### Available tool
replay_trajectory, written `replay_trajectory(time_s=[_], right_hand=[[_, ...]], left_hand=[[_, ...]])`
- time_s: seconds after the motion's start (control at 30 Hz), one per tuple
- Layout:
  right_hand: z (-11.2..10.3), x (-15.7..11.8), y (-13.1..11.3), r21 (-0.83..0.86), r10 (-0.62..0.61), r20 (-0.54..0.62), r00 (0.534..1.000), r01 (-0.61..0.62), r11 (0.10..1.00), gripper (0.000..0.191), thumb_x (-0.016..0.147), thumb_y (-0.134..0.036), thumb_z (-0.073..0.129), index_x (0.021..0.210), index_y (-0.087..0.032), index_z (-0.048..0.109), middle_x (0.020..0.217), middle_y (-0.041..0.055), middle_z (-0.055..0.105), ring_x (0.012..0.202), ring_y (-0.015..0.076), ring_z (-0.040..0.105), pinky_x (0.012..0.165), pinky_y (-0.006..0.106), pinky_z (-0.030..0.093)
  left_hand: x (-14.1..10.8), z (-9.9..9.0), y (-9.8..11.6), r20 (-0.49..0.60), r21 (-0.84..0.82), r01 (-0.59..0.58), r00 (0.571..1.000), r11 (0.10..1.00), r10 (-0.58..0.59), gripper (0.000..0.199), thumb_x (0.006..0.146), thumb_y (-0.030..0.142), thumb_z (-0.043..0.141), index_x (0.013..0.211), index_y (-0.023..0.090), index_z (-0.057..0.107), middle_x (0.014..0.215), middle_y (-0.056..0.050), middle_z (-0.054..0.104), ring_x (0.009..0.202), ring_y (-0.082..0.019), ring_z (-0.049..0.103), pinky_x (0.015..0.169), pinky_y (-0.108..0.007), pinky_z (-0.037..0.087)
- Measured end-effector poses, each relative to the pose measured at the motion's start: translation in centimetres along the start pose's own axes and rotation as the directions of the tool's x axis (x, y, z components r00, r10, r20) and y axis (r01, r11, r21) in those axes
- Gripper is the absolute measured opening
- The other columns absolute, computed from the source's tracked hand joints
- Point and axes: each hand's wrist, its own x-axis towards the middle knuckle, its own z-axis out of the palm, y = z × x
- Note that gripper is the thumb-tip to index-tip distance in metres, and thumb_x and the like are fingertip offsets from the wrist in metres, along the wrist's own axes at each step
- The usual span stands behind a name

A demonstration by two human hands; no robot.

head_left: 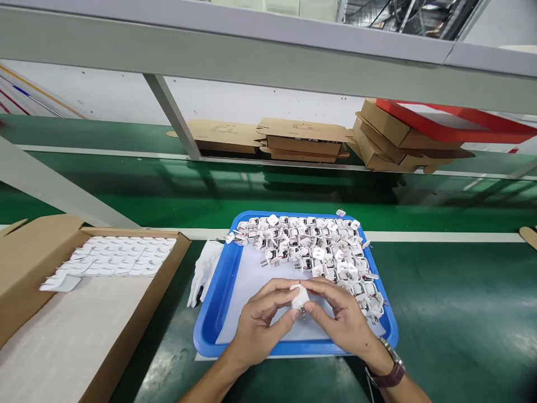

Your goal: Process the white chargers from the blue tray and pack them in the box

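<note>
Between my two hands is a small white plug-in charger [300, 296], its metal prongs pointing down toward me. The fingers and thumb of my left hand [265, 318] pinch it from the left. From the right, my right hand [339, 316] grips it too, a watch on that wrist. Both hands are over the near part of a blue tray [205, 330] lined with a white sheet [235, 313]. Many open white charger housings [302, 240] with wires and prongs crowd the tray's far and right parts.
To the left lies an open cardboard box [168, 280] with rows of white pieces [121, 254] at its far end. A white glove [205, 268] rests beside the tray. Cardboard boxes [302, 140] and a red tray [444, 131] sit behind, below a grey beam [251, 64].
</note>
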Motion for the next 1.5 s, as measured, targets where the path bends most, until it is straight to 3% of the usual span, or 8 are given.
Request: replay_trajectory(time_s=[0.37,0.6,0.83,1.0,1.13,1.27,1.4,1.5], right_hand=[[0.2,0.1,-0.1,0.125,0.088,0.054,0.995,-0.095,0.988,0.033,0.101,-0.025,0.066,0.134,-0.028,0.069,0.123,0.0076,0.075,0.116,0.0205,0.073,0.101,0.038,0.063],[0.6,-0.3,0.2,0.067,0.174,-0.048,0.984,-0.17,0.983,0.036,0.099,-0.029,0.068,0.135,-0.027,0.067,0.12,0.0081,0.077,0.109,0.0217,0.076,0.1,0.038,0.063],[0.5,-0.1,0.4,0.075,0.18,-0.04,0.983,-0.177,0.981,0.04,0.101,-0.034,0.065,0.139,-0.024,0.06,0.113,0.008,0.079,0.103,0.0209,0.078,0.096,0.038,0.064],[0.4,-0.1,0.6,-0.1,0.077,-0.109,0.991,-0.088,0.991,0.03,0.105,-0.034,0.059,0.132,-0.023,0.066,0.116,0.009,0.081,0.106,0.0233,0.078,0.094,0.038,0.065],[0.4,-0.8,0.7,-0.327,-0.191,-0.213,0.958,0.114,0.938,0.025,0.102,-0.027,0.062,0.125,-0.025,0.07,0.116,0.0088,0.081,0.107,0.0272,0.078,0.094,0.041,0.065],[-0.1,-1.8,1.3,-0.468,-0.322,-0.198,0.926,0.199,0.861,0.024,0.098,-0.026,0.067,0.121,-0.027,0.072,0.109,0.006,0.082,0.1,0.0289,0.08,0.09,0.039,0.067],[-0.7,-2.5,2.1,-0.498,-0.394,-0.203,0.896,0.252,0.83,0.023,0.097,-0.028,0.069,0.119,-0.028,0.075,0.107,0.0046,0.082,0.092,0.0287,0.081,0.086,0.038,0.068],[-0.8,-2.7,2.6,-0.501,-0.43,-0.215,0.877,0.279,0.819,0.022,0.094,-0.033,0.072,0.115,-0.031,0.078,0.106,0.0033,0.083,0.089,0.029,0.082,0.081,0.037,0.069]], left_hand=[[-0.2,0.3,0.1,-0.029,0.045,0.048,0.998,0.998,-0.047,0.031,0.098,0.013,0.065,0.123,0.028,0.076,0.113,-0.01,0.066,0.099,-0.022,0.071,0.082,-0.032,0.061],[0.0,0.1,0.0,-0.007,0.062,0.112,0.994,0.992,-0.112,0.03,0.1,0.02,0.064,0.128,0.026,0.074,0.13,-0.014,0.067,0.117,-0.026,0.07,0.094,-0.034,0.062],[-0.3,0.7,-0.6,-0.1,0.276,0.124,0.99,0.953,-0.099,0.041,0.084,0.022,0.082,0.123,0.028,0.074,0.138,-0.013,0.057,0.117,-0.029,0.068,0.094,-0.038,0.063],[0.2,0.8,-0.8,-0.1,0.44,0.009,0.994,0.898,0.039,0.04,0.086,0.017,0.075,0.125,0.025,0.07,0.118,-0.01,0.069,0.107,-0.025,0.071,0.089,-0.036,0.062],[-0.1,0.3,2.3,-0.119,0.6,-0.033,0.984,0.799,0.13,0.041,0.088,0.018,0.074,0.128,0.024,0.069,0.118,-0.01,0.075,0.107,-0.026,0.071,0.095,-0.039,0.059],[-1.1,-4.2,7.4,-0.144,0.814,-0.023,0.96,0.58,0.241,0.04,0.093,0.023,0.07,0.133,0.025,0.066,0.126,-0.01,0.074,0.118,-0.027,0.067,0.101,-0.04,0.056],[-2.5,-14.9,12.0,-0.361,0.931,0.335,0.896,0.143,0.259,0.038,0.089,0.041,0.07,0.123,0.022,0.07,0.135,-0.012,0.069,0.132,-0.033,0.057,0.118,-0.046,0.042],[-3.6,-23.2,13.8,-0.49,0.866,0.498,0.834,0.035,0.254,0.042,0.087,0.046,0.065,0.114,0.013,0.072,0.143,-0.022,0.059,0.14,-0.045,0.044,0.116,-0.06,0.037]])
